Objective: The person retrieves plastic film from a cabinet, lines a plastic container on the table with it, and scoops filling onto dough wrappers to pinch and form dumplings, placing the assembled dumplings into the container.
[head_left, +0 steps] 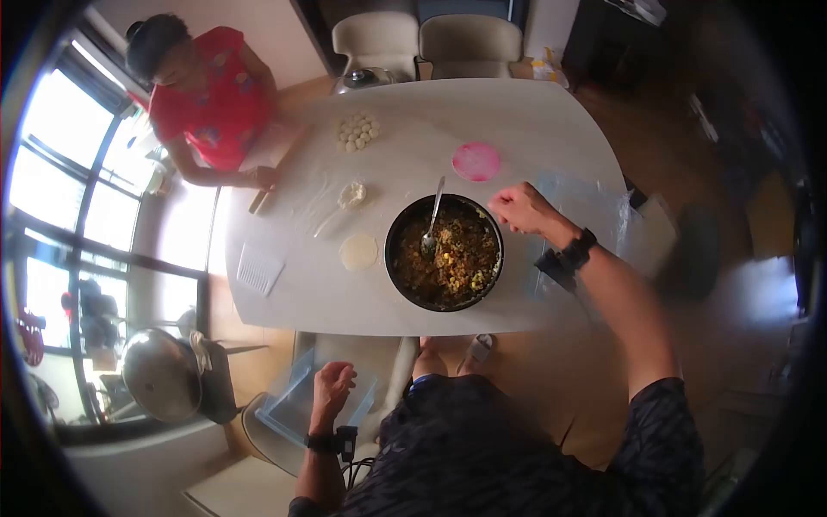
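My right hand [521, 208] is over the table, just right of a dark round pan [389, 274], its fingers closed; whatever may be in them is hidden. Chopped filling [461, 263] fills the pan, and a metal spoon [438, 200] stands in it, leaning on the rim. Below the table edge, my left hand [332, 392] is loosely curled with nothing visible in it, above a chair with a clear blue plastic container [289, 409]. A flat dough wrapper [358, 252] lies left of the pan. Beyond it sits a pale, floury round piece [351, 196].
Several dough balls [357, 132] and a pink round disc [475, 161] lie on the white table [405, 108]. A white scraper-like sheet [260, 269] is near the left edge. Another person [228, 103] in red works at the far left corner, beside a board [274, 177]. Clear plastic film [594, 202] covers the right side.
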{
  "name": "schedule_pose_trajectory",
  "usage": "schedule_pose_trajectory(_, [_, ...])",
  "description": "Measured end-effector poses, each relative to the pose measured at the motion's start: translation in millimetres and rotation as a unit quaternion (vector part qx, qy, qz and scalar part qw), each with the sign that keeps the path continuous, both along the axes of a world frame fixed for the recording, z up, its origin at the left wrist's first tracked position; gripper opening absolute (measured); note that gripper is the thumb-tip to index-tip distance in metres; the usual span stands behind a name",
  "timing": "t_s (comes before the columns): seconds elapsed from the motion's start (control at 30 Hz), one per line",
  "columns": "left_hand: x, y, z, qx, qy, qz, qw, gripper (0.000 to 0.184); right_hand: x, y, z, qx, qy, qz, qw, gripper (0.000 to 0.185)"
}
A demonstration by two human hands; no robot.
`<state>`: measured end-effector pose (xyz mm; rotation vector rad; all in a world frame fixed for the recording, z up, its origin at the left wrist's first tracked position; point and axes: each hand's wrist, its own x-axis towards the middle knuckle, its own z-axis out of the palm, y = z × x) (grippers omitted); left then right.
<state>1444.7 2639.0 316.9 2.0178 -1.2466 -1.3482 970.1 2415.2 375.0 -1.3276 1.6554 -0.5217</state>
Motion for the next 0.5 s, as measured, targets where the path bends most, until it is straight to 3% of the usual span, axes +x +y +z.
schedule_pose_trajectory(0.1, [21.9,-57.4,-21.1,-0.037,-0.059,-0.096,0.993,0.026,24.5,-19.5,-7.4,-0.015,0.042,0.016,0.999,0.041])
schedule_pose_trajectory(0.17, [51.8,-112.9,-88.2,-0.138,-0.131,-0.148,0.971,0.023,36.5,-34.2,-5.7,-0.003,0.091,0.023,0.996,0.047])
schedule_pose_trajectory(0.23, [25.2,-172.6,-71.9,-0.185,-0.183,-0.146,0.954,0.02,55.0,-51.9,-1.3,0.036,0.163,0.038,0.985,0.053])
schedule_pose_trajectory(0.3, [21.1,-226.4,-100.9,-0.272,-0.174,-0.164,0.932,0.021,65.8,-76.1,-35.3,-0.035,0.21,0.005,0.977,0.059])
schedule_pose_trajectory(0.37, [3.4,-260.5,-108.4,-0.256,-0.175,-0.15,0.939,0.024,72.0,-97.4,-79.4,-0.038,0.173,-0.062,0.982,0.055])
schedule_pose_trajectory(0.47, [-14.7,-281.2,-124.3,-0.272,-0.224,-0.177,0.919,0.026,87.6,-107.3,-84.1,-0.014,0.195,-0.106,0.975,0.049])
schedule_pose_trajectory(0.5, [-14.9,-274.7,-127.2,-0.27,-0.193,-0.157,0.93,0.027,88.9,-108.7,-84.1,-0.008,0.186,-0.101,0.977,0.043])
